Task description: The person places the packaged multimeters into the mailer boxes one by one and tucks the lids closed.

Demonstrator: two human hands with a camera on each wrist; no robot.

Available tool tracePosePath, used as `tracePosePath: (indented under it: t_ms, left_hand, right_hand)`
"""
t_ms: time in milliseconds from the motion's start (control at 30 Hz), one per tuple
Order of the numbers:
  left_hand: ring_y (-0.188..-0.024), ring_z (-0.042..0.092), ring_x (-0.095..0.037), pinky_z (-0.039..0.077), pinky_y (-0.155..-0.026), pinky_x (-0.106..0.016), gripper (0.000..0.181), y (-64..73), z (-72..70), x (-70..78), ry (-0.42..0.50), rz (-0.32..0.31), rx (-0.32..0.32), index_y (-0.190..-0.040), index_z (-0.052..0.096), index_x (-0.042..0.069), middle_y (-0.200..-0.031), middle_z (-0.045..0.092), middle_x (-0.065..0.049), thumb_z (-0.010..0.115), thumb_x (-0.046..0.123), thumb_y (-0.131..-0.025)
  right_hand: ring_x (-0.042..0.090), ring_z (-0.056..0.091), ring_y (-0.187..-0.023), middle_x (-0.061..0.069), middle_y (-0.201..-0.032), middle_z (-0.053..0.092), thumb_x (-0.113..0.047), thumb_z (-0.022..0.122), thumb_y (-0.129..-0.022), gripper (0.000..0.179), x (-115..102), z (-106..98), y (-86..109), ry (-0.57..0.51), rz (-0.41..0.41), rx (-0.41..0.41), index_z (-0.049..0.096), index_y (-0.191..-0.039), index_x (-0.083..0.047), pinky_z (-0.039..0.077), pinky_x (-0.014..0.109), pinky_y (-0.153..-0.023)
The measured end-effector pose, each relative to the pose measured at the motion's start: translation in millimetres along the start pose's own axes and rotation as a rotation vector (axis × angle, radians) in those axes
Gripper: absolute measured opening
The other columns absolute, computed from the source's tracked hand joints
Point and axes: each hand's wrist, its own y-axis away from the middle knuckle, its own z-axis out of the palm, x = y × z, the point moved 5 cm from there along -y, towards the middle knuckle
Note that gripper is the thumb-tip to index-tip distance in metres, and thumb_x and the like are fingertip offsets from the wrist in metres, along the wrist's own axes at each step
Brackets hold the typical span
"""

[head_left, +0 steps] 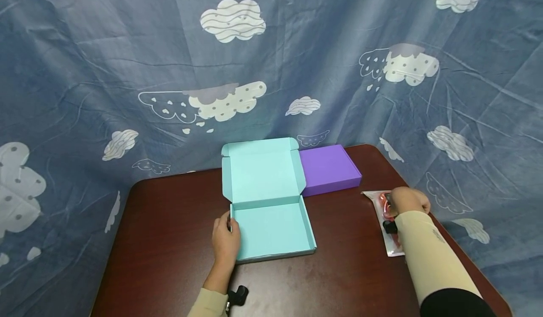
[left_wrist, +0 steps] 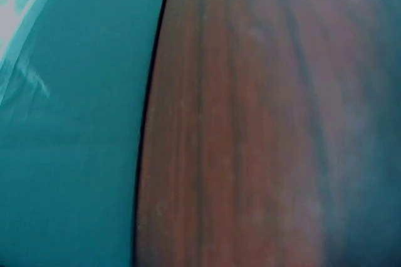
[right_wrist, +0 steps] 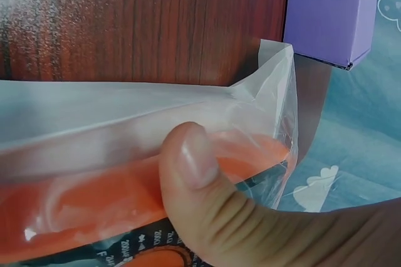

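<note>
We see right hand (head_left: 409,200) clamped on clear packet (head_left: 383,207), thumb over top, other fingers hidden. Packet lies right of open turquoise box (head_left: 273,230), well apart, long axis running away from us. Left hand (head_left: 226,241) grips box's left wall.

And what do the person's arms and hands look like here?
Both hands, left and right, are ungloved. The left sleeve and right sleeve are pale beige; the right one has a small dark marking, too small to read, and meets black fabric further up. A small black device sits at the left wrist.
</note>
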Motion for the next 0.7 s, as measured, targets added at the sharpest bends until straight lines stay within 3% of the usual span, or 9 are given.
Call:
tracePosePath:
  t_ms: [233, 400, 567, 700]
  left_hand:
    - [-0.078, 0.055, -0.028, 0.046, -0.070, -0.046, 0.028, 0.4, -1.7, 1.5, 0.011, -0.006, 0.013, -0.123, 0.069, -0.003, -0.090, 0.059, -0.012, 0.060, 0.010, -0.100]
    - [-0.076, 0.053, -0.026, 0.044, -0.069, -0.045, 0.029, -2.3, -2.6, 1.5, 0.015, -0.010, 0.017, -0.124, 0.069, -0.003, -0.088, 0.058, -0.010, 0.060, 0.011, -0.100]
    - [-0.077, 0.053, -0.025, 0.045, -0.069, -0.043, 0.028, -2.9, -3.8, 0.7, 0.015, -0.008, -0.004, -0.123, 0.069, -0.002, -0.088, 0.058, -0.009, 0.061, 0.011, -0.100]
    - [-0.077, 0.054, -0.024, 0.045, -0.069, -0.043, 0.028, -2.4, -4.1, -1.4, 0.011, -0.028, -0.026, -0.123, 0.069, -0.001, -0.089, 0.058, -0.008, 0.061, 0.013, -0.101]
  right_hand:
    - [0.028, 0.055, -0.087, 0.022, -0.099, 0.055, -0.049, 0.085, -0.079, 0.069, 3.5, 1.7, -0.4, 0.012, -0.037, 0.044, 0.058, -0.098, 0.011, 0.049, 0.033, -0.075]
    - [0.037, 0.055, -0.090, 0.029, -0.101, 0.057, -0.050, 0.085, -0.078, 0.086, 10.4, 11.3, -2.8, -0.146, -0.123, 0.170, 0.053, -0.117, 0.020, 0.047, 0.043, -0.077]
    - [0.041, 0.056, -0.085, 0.031, -0.097, 0.056, -0.054, 0.082, -0.078, 0.096, 28.0, 37.6, 2.5, -0.330, -0.179, 0.260, 0.043, -0.120, 0.023, 0.047, 0.049, -0.069]
    - [0.045, 0.056, -0.083, 0.033, -0.095, 0.054, -0.054, 0.081, -0.079, 0.099, 34.5, 47.1, 9.7, -0.405, -0.208, 0.318, 0.035, -0.121, 0.023, 0.047, 0.051, -0.064]
